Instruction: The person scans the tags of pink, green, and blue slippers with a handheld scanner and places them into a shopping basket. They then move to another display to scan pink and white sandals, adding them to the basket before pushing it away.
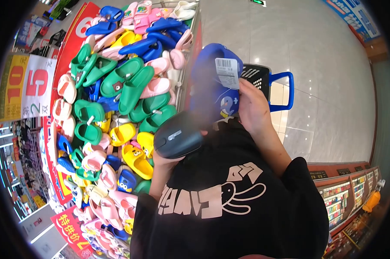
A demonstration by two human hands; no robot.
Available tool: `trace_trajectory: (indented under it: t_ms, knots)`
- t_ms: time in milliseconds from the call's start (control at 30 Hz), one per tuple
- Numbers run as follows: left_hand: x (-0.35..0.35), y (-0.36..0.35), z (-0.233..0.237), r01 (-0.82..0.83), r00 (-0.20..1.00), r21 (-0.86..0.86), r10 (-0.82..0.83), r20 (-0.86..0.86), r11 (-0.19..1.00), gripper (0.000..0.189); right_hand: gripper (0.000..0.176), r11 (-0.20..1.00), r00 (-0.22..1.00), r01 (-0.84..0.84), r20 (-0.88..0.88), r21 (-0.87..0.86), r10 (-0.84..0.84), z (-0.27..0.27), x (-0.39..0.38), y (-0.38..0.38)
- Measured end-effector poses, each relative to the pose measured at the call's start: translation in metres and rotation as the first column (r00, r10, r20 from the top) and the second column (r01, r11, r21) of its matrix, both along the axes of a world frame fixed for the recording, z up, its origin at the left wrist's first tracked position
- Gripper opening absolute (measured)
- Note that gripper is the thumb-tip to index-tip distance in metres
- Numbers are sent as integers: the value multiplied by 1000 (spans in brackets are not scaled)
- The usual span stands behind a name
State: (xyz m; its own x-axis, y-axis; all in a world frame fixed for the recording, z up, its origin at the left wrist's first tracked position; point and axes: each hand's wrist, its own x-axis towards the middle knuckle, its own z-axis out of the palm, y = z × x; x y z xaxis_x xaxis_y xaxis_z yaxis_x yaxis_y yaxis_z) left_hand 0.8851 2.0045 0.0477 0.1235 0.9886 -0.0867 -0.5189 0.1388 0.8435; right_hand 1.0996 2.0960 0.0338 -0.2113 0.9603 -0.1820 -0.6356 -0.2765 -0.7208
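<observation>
My right hand (256, 108) grips a pair of blue slippers (205, 71) by their right side, in front of my chest. A white barcode tag (226, 69) lies against the upper slipper, and a cartoon sea animal is printed lower down. In my left hand (164, 166) is a black handheld scanner (177, 136) with a rounded head, its front turned toward the slippers. My left fingers are mostly hidden beneath it. Close by on the left, a display bin is heaped with green slippers (121, 82), yellow slippers (136, 159) and others in pink and blue.
A black shopping basket (264, 71) with a blue handle (291, 90) stands on the grey tiled floor (333, 86) beyond my right hand. Price signs (28, 88) hang at the bin's left side. Shelves of packaged goods (346, 198) stand at the lower right.
</observation>
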Motion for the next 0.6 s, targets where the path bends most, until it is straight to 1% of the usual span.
trace_trajectory:
  t_ms: [33,67,100,133,200,233,267,333,367,400,467,500,533,600]
  knots:
    - [1,-2,-3,16,1000,-2,-16,15,1000,89,34,1000,1000,-15,-4,-11,15,-1,-2,-3]
    - [1,-2,-6,33,999,0,-33,29,999,97,36,999,998,-37,41,-34,39,-2,-4,-4]
    - [1,-3,-3,51,998,-46,-50,27,998,99,38,997,994,-58,87,-55,62,-2,-5,-5]
    - [1,-5,-4,41,999,-47,-40,25,998,99,38,996,994,-67,85,-56,72,-5,-5,-6]
    - [1,-9,-9,-1,998,-54,5,62,999,99,43,979,964,-201,173,-22,202,-18,-3,-9]
    - [-3,-12,-17,-15,998,-76,20,62,997,100,48,964,946,-261,186,-42,264,-22,-1,-10]
    - [-7,-16,-31,-20,998,-76,25,60,997,100,48,963,945,-266,184,-43,269,-21,-2,-12]
    - [-13,-20,-49,-113,993,-54,115,31,992,101,49,927,895,-362,242,-100,375,-8,-10,-19]
    - [-15,-20,-54,-105,993,-55,107,45,993,102,45,924,890,-367,247,-110,383,-14,-13,-22]
    - [-16,-20,-55,-104,993,-55,107,43,993,102,45,924,891,-367,245,-109,383,-13,-16,-23]
    - [-16,-21,-59,-93,993,-13,94,70,996,98,35,931,839,-342,406,-124,363,-11,-21,-22]
    - [-16,-22,-56,-91,993,-12,92,69,996,98,27,927,841,-317,392,-201,373,-15,-22,-19]
    - [-16,-23,-48,-97,993,-22,98,57,995,89,27,927,842,-317,391,-200,372,-15,-22,-18]
    - [-17,-24,-28,-112,993,-38,113,32,993,72,24,971,882,-224,408,-83,238,-16,-24,-17]
